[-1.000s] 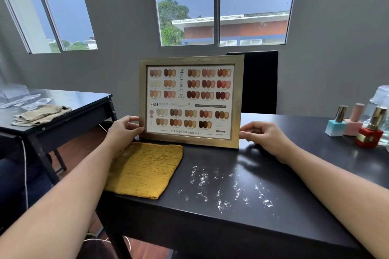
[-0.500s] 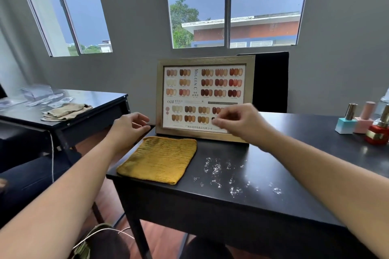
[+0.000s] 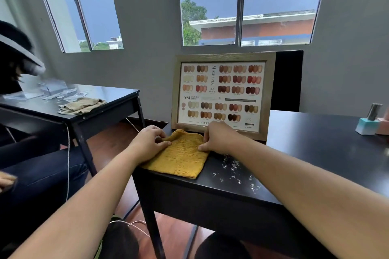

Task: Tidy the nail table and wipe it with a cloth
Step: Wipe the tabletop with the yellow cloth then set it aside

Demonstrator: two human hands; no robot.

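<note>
Cloth (image 3: pixel 181 157), mustard yellow, lies on the desk (image 3: pixel 315 143) at its eight o'clock corner. Left grip (image 3: pixel 147 143) pinches its bunched far edge. Right grip (image 3: pixel 219 139) curls onto its right edge. Framed colour chart (image 3: pixel 221 94) stands at the cloth's twelve o'clock, white specks (image 3: pixel 231 174) at its four.

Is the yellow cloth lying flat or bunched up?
Partly bunched: the yellow cloth is humped along its far edge, where the left hand and right hand pinch it; the rest lies flat on the table.

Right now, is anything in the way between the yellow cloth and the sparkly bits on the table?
Nothing visible. The yellow cloth, held by the left hand and the right hand, lies left of the white bits, with only bare black table between.
</note>
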